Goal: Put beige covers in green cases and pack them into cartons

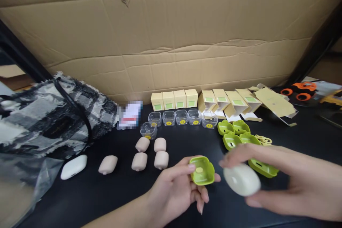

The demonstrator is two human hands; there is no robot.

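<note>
My left hand (181,188) is closed around a small green case cover (210,176), thumb on its rim, its hollow side with a pale oval patch facing up. Just to the right, my right hand (283,181) grips a glossy cream rounded earbud case (242,180) between thumb and fingers, slightly blurred. The case and the cover are apart. Behind my right hand lie several green case covers (231,140), partly hidden by it, and a cream ring-shaped piece (264,139). Pale pink rounded pieces (161,159) lie to the left of my left hand.
Clear plastic cups (181,117) with yellow stickers stand behind, before small yellow boxes (180,99) and opened boxes (235,101). A white earbud case (74,167) and a checked bag (61,117) are at left. An orange-wheeled toy (301,91) sits back right, cardboard (171,25) behind.
</note>
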